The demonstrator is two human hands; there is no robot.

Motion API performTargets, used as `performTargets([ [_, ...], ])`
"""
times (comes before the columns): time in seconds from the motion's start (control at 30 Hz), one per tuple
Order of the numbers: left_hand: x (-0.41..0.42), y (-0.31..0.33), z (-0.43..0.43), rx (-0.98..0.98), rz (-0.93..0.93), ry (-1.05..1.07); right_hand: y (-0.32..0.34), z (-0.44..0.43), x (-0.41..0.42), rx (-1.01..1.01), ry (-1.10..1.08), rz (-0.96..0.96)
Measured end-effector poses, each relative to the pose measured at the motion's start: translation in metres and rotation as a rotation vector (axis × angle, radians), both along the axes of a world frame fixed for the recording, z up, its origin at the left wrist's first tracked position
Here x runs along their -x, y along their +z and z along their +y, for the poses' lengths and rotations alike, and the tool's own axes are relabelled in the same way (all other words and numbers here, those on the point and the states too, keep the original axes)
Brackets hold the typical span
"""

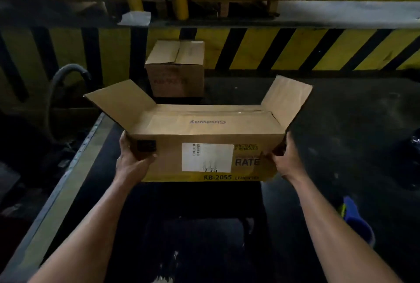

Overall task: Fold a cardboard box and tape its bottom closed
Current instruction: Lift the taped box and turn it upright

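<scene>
I hold a brown cardboard box (204,137) in front of me, above a dark surface. Its near side carries a white label and black print on a yellow band. The long flaps lie folded flat across its upper face, while the two short end flaps stick up and outward at left and right. My left hand (134,157) grips the box's near left corner, thumb on the front face. My right hand (284,160) grips the near right corner. No tape is in view.
A second, closed cardboard box (176,67) stands behind on the floor against a yellow-and-black striped barrier (295,48). A grey hose (68,73) curves at the left. A metal edge (75,162) runs along the left. A blue object (354,219) lies at the right.
</scene>
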State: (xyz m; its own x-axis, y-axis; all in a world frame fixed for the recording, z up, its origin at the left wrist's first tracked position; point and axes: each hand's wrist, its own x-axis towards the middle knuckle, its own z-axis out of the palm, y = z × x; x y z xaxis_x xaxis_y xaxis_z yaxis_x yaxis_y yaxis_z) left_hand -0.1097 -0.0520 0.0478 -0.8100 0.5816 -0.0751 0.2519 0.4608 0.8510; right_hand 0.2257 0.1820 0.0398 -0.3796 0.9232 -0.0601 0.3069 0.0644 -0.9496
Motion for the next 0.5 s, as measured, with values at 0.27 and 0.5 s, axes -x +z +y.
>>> performTargets([
  [0.27,-0.010,-0.036,0.013,-0.048,-0.022,0.156,-0.037,0.012,0.013,0.022,-0.132,-0.122],
  [0.5,-0.017,-0.076,0.016,-0.012,-0.053,0.226,-0.070,0.004,0.017,0.048,-0.224,-0.177],
])
